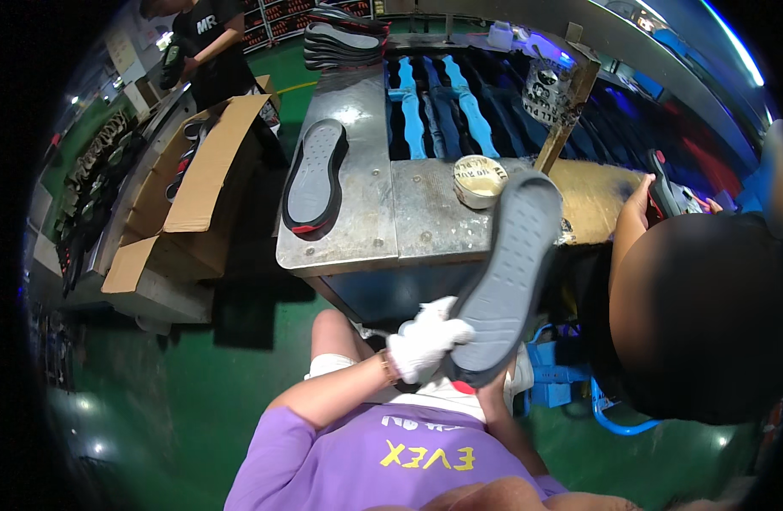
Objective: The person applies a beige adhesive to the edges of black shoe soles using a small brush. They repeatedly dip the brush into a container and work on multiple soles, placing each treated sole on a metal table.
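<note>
My left hand (421, 341), in a white glove, grips the heel end of a grey shoe sole (510, 264). The sole is held up on a slant with its dotted tread facing me, in front of the metal table (366, 230). My right forearm rises behind the sole's lower end. Only a sliver of white glove on my right hand (519, 375) shows past the sole's edge, so its grip is hidden. A second grey sole with a black and red rim (315, 175) lies flat on the table's left part. A round tin (479, 180) stands just beyond the held sole.
An open cardboard box (208, 162) with shoe parts stands left of the table. Blue strips (417, 111) and stacked soles (344, 38) lie farther back. A co-worker (706, 315) sits close at my right, one hand (638, 200) on the table. Another person (204, 43) stands at the back left.
</note>
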Demonstrator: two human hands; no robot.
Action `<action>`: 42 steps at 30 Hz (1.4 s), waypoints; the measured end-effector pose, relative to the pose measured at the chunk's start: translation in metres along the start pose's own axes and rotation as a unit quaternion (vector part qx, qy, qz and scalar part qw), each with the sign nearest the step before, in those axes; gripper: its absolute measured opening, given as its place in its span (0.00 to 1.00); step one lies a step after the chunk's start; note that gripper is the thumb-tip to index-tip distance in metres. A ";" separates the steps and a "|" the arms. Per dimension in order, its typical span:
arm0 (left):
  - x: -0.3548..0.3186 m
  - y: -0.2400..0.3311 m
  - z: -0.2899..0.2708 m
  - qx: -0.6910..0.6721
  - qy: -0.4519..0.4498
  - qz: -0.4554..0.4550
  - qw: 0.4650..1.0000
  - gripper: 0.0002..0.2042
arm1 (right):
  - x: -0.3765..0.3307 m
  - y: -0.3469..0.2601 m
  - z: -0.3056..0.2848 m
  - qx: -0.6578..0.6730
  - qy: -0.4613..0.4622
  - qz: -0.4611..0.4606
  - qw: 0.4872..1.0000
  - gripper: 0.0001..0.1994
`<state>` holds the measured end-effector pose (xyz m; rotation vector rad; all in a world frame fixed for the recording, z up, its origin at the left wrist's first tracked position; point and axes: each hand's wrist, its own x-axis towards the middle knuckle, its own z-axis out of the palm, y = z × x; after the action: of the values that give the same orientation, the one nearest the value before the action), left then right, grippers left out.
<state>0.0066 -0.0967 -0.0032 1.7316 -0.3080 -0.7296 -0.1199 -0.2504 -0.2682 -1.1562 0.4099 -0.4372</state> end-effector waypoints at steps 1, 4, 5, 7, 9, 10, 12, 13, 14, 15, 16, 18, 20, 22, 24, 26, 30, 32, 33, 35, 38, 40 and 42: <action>0.011 0.005 0.017 -0.054 -0.059 0.030 0.996 0.22 | 0.007 0.017 -0.009 0.098 -0.008 -0.002 0.995 0.36; 0.070 -0.005 0.063 0.072 -0.086 0.072 0.991 0.18 | -0.022 -0.045 0.030 -0.243 0.003 0.055 0.968 0.09; 0.094 -0.004 0.087 0.038 -0.105 0.058 0.992 0.19 | -0.018 -0.036 0.021 -0.300 -0.005 -0.011 0.954 0.07; 0.130 0.029 0.123 -0.033 -0.131 0.023 0.991 0.21 | -0.011 -0.031 0.016 -0.363 0.001 -0.075 0.929 0.07; 0.167 0.070 0.146 -0.098 -0.134 0.013 0.986 0.26 | -0.009 -0.044 0.026 -0.341 -0.010 -0.083 0.936 0.07; 0.194 0.069 0.160 -0.105 -0.095 0.037 0.989 0.28 | -0.012 -0.053 0.034 -0.331 -0.023 -0.084 0.939 0.08; 0.228 0.077 0.173 -0.089 0.005 0.096 0.991 0.34 | -0.014 -0.071 0.052 -0.274 -0.030 -0.048 0.960 0.08; 0.222 0.073 0.173 -0.045 -0.037 0.112 0.992 0.37 | -0.012 -0.065 0.049 -0.233 -0.024 -0.044 0.971 0.09; 0.202 0.074 0.159 0.023 -0.080 0.192 0.978 0.35 | -0.009 -0.058 0.043 -0.188 -0.006 -0.041 0.981 0.09; 0.179 0.075 0.137 0.081 -0.104 0.274 0.953 0.33 | -0.005 -0.042 0.024 -0.253 -0.017 -0.054 0.966 0.08; 0.173 0.047 0.125 0.093 -0.034 0.410 0.907 0.30 | -0.003 -0.042 0.030 -0.246 -0.030 -0.050 0.968 0.07; 0.130 0.044 0.060 0.219 0.111 0.564 0.789 0.25 | -0.003 -0.047 0.031 -0.235 -0.026 -0.041 0.971 0.04; 0.113 0.037 -0.025 0.346 0.235 0.536 0.733 0.25 | 0.001 -0.046 0.033 -0.229 -0.035 -0.026 0.972 0.05; 0.089 0.021 -0.103 0.439 0.377 0.412 0.704 0.25 | -0.001 -0.052 0.042 -0.216 -0.049 -0.006 0.975 0.05; 0.081 -0.003 -0.164 0.530 0.487 0.285 0.633 0.23 | -0.001 -0.054 0.049 -0.220 -0.046 -0.002 0.975 0.06; 0.068 -0.011 -0.209 0.513 0.347 0.087 0.780 0.20 | 0.001 -0.053 0.051 -0.261 -0.049 0.003 0.964 0.06; 0.068 -0.064 -0.220 0.500 0.391 0.234 0.736 0.11 | -0.001 -0.042 0.051 -0.213 -0.054 0.041 0.975 0.06; 0.064 -0.071 -0.218 0.489 0.424 0.275 0.711 0.11 | -0.002 -0.042 0.052 -0.230 -0.062 0.035 0.971 0.05; 0.049 -0.046 -0.204 0.523 0.443 0.226 0.692 0.12 | -0.003 -0.046 0.051 -0.226 -0.057 0.030 0.972 0.05; 0.042 -0.053 -0.208 0.466 0.466 0.240 0.713 0.12 | -0.006 -0.053 0.053 -0.188 -0.060 0.020 0.980 0.05; 0.024 -0.074 -0.214 0.358 0.418 0.279 0.787 0.09 | -0.004 -0.069 0.061 -0.132 -0.054 0.016 0.990 0.05; 0.006 -0.078 -0.198 0.352 0.412 0.284 0.791 0.09 | 0.016 -0.070 0.055 -0.103 -0.073 -0.023 0.992 0.07; -0.020 -0.080 -0.181 0.333 0.414 0.268 0.804 0.10 | 0.035 -0.133 0.088 -0.264 -0.068 -0.069 0.960 0.09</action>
<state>0.0894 0.0784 -0.0483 2.2761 -0.4344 0.6589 -0.0601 -0.2453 -0.1168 -1.7327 0.3356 -0.3743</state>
